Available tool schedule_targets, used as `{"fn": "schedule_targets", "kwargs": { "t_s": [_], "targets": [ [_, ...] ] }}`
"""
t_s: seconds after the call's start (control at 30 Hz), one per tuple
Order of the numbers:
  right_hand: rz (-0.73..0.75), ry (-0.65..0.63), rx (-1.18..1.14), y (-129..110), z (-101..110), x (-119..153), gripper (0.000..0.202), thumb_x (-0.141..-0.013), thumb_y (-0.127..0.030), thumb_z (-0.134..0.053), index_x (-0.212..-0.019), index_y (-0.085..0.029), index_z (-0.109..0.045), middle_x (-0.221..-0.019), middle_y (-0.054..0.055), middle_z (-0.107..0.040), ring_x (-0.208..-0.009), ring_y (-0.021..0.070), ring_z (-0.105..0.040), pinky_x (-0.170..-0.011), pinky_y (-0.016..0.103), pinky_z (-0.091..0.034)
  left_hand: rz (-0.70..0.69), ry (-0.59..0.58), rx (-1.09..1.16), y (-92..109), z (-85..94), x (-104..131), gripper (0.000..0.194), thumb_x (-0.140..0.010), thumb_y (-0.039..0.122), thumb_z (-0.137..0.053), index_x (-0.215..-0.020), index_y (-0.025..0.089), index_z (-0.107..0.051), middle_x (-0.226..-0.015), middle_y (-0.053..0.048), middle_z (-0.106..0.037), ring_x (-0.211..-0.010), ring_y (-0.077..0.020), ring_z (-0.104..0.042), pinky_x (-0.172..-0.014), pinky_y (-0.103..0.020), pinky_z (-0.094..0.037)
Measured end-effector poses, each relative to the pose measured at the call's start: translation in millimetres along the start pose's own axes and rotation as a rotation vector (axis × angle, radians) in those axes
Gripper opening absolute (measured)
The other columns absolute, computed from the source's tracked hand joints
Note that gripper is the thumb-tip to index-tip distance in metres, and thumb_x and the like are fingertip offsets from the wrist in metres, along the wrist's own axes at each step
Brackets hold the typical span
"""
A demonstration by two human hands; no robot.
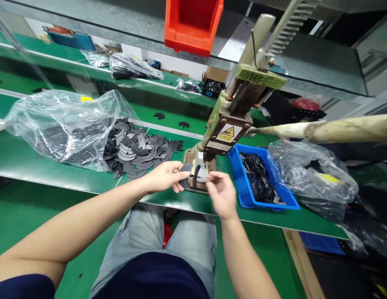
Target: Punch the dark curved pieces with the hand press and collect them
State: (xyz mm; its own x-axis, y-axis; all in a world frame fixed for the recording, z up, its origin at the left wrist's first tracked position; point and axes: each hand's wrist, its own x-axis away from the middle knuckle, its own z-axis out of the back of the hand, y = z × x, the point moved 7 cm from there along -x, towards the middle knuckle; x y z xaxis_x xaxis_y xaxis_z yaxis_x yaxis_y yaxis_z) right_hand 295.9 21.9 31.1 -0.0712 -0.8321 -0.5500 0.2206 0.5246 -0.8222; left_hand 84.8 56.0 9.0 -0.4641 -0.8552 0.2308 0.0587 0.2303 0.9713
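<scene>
My left hand (166, 176) is closed on dark grey crescent-shaped pieces (186, 169), pinched by thumb and fingers at the left side of the press base. A narrow black curved strip (196, 176) stands over the metal fixture (201, 166) under the press ram. Just right of the fixture is my right hand (222, 194), its fingers curled with thumb and fingertips close together. Slight blur hides whether anything small is between them. The green hand press (226, 112) carries a yellow warning label and has a long lever reaching right.
A heap of grey crescent pieces (137, 149) spills from a clear plastic bag (62, 128) at left. To the right are a blue bin (252, 202) of black parts and another plastic bag (314, 178). An orange bin (193, 45) hangs above. Two crescents lie behind the heap.
</scene>
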Motion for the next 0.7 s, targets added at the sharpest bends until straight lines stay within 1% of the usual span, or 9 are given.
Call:
{"fn": "schedule_targets", "kwargs": {
  "t_s": [0.03, 0.07, 0.1, 0.17, 0.27, 0.43, 0.57, 0.63, 0.7],
  "targets": [
    [-0.064, -0.079, -0.02, 12, -18, 17, 0.025, -0.086, -0.031, -0.077, -0.108, -0.021, -0.07, -0.088, 0.003, -0.073, -0.079, 0.0154, -0.07, -0.074, 0.03, -0.061, -0.004, -0.017, -0.005, 0, -5.0, 6, 0.052, -0.079, 0.062, -0.084, -0.083, 0.018, -0.056, -0.064, -0.003, -0.072, -0.055, -0.017, -0.073, -0.051, -0.023, -0.058],
    [-0.115, -0.125, -0.043, 20, -33, 31, 0.027, -0.085, -0.035, -0.078, -0.107, -0.022, -0.07, -0.087, 0.003, -0.073, -0.078, 0.0159, -0.07, -0.073, 0.031, -0.061, -0.005, -0.032, -0.01, 0, -9.9, 10, 0.051, -0.079, 0.062, -0.083, -0.083, 0.019, -0.056, -0.064, -0.003, -0.072, -0.054, -0.0167, -0.073, -0.05, -0.023, -0.058],
    [-0.151, -0.139, -0.062, 25, -43, 42, 0.027, -0.085, -0.038, -0.078, -0.105, -0.022, -0.07, -0.087, 0.003, -0.073, -0.077, 0.0162, -0.07, -0.073, 0.031, -0.061, -0.003, -0.047, -0.015, -2, -14.7, 13, 0.051, -0.08, 0.062, -0.082, -0.083, 0.019, -0.056, -0.065, -0.003, -0.073, -0.053, -0.0165, -0.072, -0.049, -0.023, -0.058],
    [-0.205, -0.113, -0.094, 31, -53, 56, 0.025, -0.088, -0.043, -0.074, -0.102, -0.022, -0.067, -0.092, 0.003, -0.073, -0.079, 0.0157, -0.068, -0.074, 0.031, -0.06, 0.006, -0.074, -0.032, -6, -22.4, 16, 0.05, -0.081, 0.062, -0.081, -0.083, 0.018, -0.058, -0.066, -0.003, -0.073, -0.054, -0.0164, -0.072, -0.048, -0.023, -0.057],
    [-0.234, -0.052, -0.116, 34, -54, 63, 0.023, -0.092, -0.043, -0.069, -0.099, -0.022, -0.065, -0.098, 0.005, -0.072, -0.083, 0.0154, -0.068, -0.076, 0.03, -0.058, 0.03, -0.094, -0.063, -12, -28.5, 19, 0.048, -0.082, 0.061, -0.08, -0.083, 0.018, -0.058, -0.065, -0.002, -0.071, -0.054, -0.0165, -0.072, -0.048, -0.022, -0.057],
    [-0.197, -0.034, -0.096, 34, -46, 70, 0.017, -0.094, -0.038, -0.066, -0.096, -0.022, -0.064, -0.098, 0.004, -0.071, -0.09, 0.0158, -0.067, -0.08, 0.029, -0.056, 0.072, -0.127, -0.066, -15, -34.3, 21, 0.049, -0.081, 0.061, -0.08, -0.088, 0.017, -0.06, -0.068, -0.002, -0.071, -0.054, -0.0165, -0.072, -0.045, -0.02, -0.054],
    [-0.128, -0.079, -0.034, 28, -42, 70, 0.011, -0.096, -0.033, -0.062, -0.095, -0.022, -0.064, -0.094, 0.003, -0.071, -0.085, 0.0153, -0.067, -0.081, 0.031, -0.056, 0.144, -0.196, -0.03, -18, -39.1, 16, 0.056, -0.077, 0.066, -0.081, -0.084, 0.018, -0.055, -0.062, 0.0, -0.066, -0.05, -0.0145, -0.068, -0.045, -0.021, -0.053],
    [-0.084, -0.123, 0.018, 23, -41, 67, 0.009, -0.097, -0.03, -0.06, -0.1, -0.023, -0.065, -0.097, 0.004, -0.072, -0.087, 0.0162, -0.068, -0.085, 0.032, -0.056, 0.165, -0.204, -0.056, -19, -36.8, 13, 0.057, -0.076, 0.067, -0.081, -0.083, 0.018, -0.054, -0.06, 0.002, -0.064, -0.05, -0.0135, -0.066, -0.047, -0.021, -0.052],
    [-0.032, -0.179, 0.079, 17, -38, 62, 0.012, -0.097, -0.027, -0.06, -0.106, -0.023, -0.066, -0.102, 0.005, -0.074, -0.093, 0.0178, -0.069, -0.089, 0.034, -0.056, 0.17, -0.188, -0.125, -21, -31.4, 10, 0.054, -0.078, 0.067, -0.078, -0.083, 0.019, -0.053, -0.06, 0.003, -0.062, -0.051, -0.0141, -0.066, -0.048, -0.022, -0.051]
  ]
}}
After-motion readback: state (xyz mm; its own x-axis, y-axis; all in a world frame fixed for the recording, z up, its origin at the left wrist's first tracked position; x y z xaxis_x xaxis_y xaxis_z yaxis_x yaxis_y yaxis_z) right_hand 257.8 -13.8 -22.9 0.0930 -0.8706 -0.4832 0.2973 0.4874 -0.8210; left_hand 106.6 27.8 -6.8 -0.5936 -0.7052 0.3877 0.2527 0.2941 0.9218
